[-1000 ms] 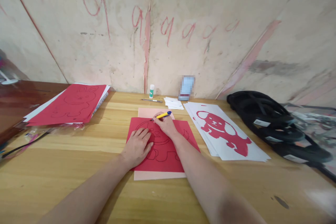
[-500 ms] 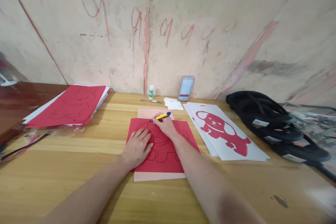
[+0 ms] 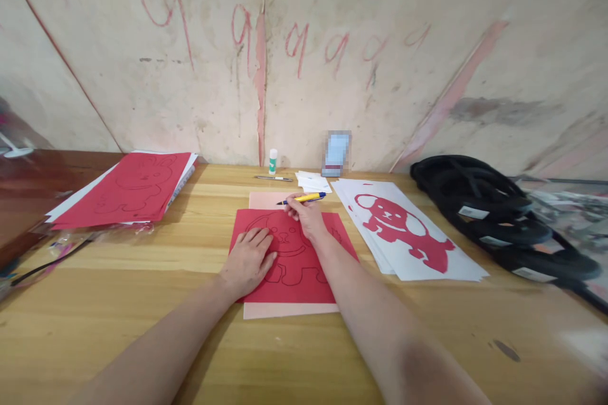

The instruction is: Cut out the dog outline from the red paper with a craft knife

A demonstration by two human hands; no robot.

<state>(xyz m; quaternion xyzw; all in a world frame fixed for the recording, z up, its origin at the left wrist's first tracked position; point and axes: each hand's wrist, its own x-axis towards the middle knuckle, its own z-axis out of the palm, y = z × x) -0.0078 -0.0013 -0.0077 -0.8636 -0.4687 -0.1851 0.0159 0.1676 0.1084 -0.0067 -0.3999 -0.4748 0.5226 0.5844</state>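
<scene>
A row of faded red chalk marks (image 3: 294,44), each shaped like the digit 9 or a lowercase q, ran across the stained cream plaster wall (image 3: 403,0) above the table. About six could be made out: the leftmost was the largest and clearest, and those toward the right grew smaller and fainter. White rectangular labels (image 3: 470,212) sat on the coiled black rubber belts (image 3: 498,215), but their print was too small to read. Nothing else bore legible writing.
</scene>
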